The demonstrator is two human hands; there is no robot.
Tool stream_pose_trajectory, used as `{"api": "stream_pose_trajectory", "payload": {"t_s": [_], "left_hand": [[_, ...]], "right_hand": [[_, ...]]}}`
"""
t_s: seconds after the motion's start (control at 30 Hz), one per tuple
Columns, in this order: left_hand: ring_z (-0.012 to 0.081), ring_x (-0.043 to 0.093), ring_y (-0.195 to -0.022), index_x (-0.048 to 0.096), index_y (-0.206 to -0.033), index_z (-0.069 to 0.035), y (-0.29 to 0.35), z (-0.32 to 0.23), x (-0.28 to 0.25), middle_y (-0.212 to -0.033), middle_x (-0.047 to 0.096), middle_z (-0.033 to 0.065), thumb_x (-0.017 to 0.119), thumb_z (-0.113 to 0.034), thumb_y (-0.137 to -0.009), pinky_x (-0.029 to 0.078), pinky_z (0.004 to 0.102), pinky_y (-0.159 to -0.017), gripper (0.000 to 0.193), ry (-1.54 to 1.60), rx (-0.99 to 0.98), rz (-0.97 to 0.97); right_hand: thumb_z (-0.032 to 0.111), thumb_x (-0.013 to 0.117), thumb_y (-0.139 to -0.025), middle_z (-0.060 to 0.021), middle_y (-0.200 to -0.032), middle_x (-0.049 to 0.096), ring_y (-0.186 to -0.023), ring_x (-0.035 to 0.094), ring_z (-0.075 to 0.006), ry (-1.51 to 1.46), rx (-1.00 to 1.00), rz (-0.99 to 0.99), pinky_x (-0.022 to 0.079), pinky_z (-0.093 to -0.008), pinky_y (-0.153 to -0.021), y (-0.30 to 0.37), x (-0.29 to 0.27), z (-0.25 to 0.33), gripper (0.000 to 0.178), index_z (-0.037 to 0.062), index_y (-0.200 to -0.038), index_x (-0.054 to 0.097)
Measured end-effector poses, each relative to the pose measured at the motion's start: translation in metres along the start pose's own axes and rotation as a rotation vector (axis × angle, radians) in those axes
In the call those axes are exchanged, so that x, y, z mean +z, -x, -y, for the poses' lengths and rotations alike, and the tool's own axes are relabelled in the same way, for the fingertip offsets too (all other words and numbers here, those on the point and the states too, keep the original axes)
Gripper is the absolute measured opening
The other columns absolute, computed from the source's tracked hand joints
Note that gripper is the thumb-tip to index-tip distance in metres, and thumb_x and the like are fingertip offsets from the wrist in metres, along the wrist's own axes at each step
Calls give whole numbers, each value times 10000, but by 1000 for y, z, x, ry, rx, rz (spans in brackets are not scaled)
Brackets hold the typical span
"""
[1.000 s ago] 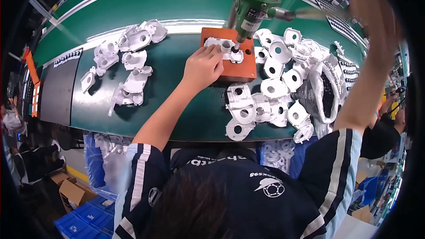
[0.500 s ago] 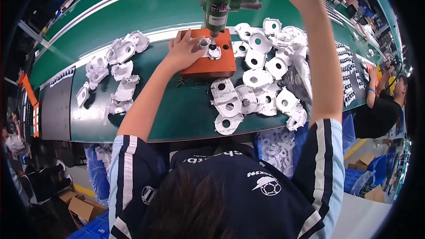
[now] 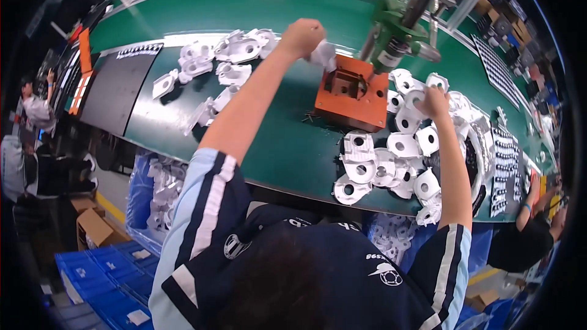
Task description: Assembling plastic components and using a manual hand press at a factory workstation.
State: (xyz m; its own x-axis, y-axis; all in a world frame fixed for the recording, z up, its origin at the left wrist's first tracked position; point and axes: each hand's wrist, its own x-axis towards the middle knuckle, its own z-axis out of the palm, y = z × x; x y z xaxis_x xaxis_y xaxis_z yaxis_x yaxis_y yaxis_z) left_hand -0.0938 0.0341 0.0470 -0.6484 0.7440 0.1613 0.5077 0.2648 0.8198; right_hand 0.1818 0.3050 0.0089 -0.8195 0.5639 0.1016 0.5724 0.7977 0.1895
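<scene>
My left hand (image 3: 304, 38) is closed round a white housing part (image 3: 323, 56), blurred by motion, just left of the orange fixture block (image 3: 351, 116). The block's recess lies bare. Over the block's right side rises a green lever press (image 3: 391, 33), its spindle tip close to the block. My right hand (image 3: 434, 102) is over the white housing parts (image 3: 403, 145) spread to the right of the block, right beside one with a round hole. Its fingers are blurred and partly hidden, so their grip cannot be made out.
More white housings (image 3: 238, 49) lie on the left of the green table (image 3: 281, 140). A black mat (image 3: 116, 91) is farther left. Small parts fill a tray (image 3: 505, 165) at the right. Blue-lined bins (image 3: 142, 186) stand below the front edge. Another person (image 3: 526, 238) is at the far right.
My right hand has come down from the press lever to the parts on the right. My left hand has lifted a white housing off the block. The view has shifted, moving the scene rightward.
</scene>
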Motion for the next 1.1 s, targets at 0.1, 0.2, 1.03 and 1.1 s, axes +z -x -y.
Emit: {"api": "stream_pose_trajectory", "payload": {"t_s": [0.1,0.2,1.03,1.1], "left_hand": [[260,607,-844,619,-1057,-43,-8,-3,26,-951,637,174,565,-260,-819,474,367,-798,327,-186,227,-337],[289,606,-918,583,-1119,-29,-17,20,58,-1006,624,178,573,-339,-842,455,362,-855,416,-128,404,-637],[120,529,-678,601,-996,-5,236,39,-71,-727,555,22,515,-168,-914,412,263,-632,202,-157,-328,-498],[78,525,-823,573,-1043,6,223,11,-39,-910,565,27,473,-161,-944,408,201,-735,219,302,-78,-381]], "right_hand": [[179,665,-638,-139,-947,591,-931,561,-333,-93,20,-52,398,-500,-802,6,14,-11,299,31,-885,584],[117,632,-646,-147,-907,575,-891,549,-354,-249,61,-113,423,-427,-771,0,12,-8,238,17,-845,548],[149,364,-791,-128,-929,595,-799,621,-204,-2278,299,218,548,-371,-747,130,-70,128,356,22,-1106,472],[117,397,-784,-125,-940,603,-793,625,-194,-2410,119,310,541,-299,-698,135,-63,142,344,2,-1095,489]]}}
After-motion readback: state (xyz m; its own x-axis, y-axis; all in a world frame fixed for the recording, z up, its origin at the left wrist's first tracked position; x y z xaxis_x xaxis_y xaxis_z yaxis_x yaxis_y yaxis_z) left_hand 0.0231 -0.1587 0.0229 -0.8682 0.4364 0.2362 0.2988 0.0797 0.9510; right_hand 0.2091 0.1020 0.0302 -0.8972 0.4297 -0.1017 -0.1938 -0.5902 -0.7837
